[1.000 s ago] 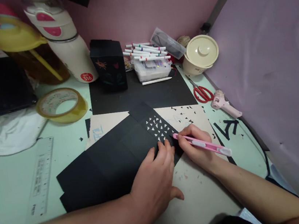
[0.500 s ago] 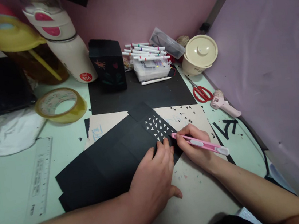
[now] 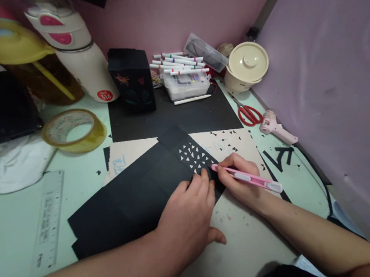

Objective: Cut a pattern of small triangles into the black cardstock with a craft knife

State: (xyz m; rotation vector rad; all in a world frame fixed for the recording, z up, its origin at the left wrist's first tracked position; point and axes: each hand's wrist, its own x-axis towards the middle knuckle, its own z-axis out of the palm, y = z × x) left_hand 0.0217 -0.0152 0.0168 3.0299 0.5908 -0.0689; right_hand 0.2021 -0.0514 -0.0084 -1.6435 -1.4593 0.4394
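A folded sheet of black card (image 3: 127, 196) lies slanted across the work surface, with several small triangular holes cut near its upper right end. My left hand (image 3: 189, 206) rests flat on the card, fingertips just below the holes and thumb stretched out to the side. Gripped like a pen in my right hand (image 3: 239, 176) is a pink utility knife (image 3: 250, 178). Its tip meets the card at the right of the holes; the blade itself is too small to make out. Under the card lies a pale board (image 3: 245, 230) with blue pen marks.
Black triangular scraps (image 3: 232, 133) litter the board's upper right. Red-handled scissors (image 3: 250, 115), a pink glue gun (image 3: 277, 128) and a lidded cream pot (image 3: 247, 69) stand right. Left are a tape roll (image 3: 97, 134), a clear ruler (image 3: 49, 220) and a white bottle (image 3: 89, 71). Markers (image 3: 181, 61) lie behind.
The view has shifted very slightly. Both hands, the knife and the card keep nearly the same places.
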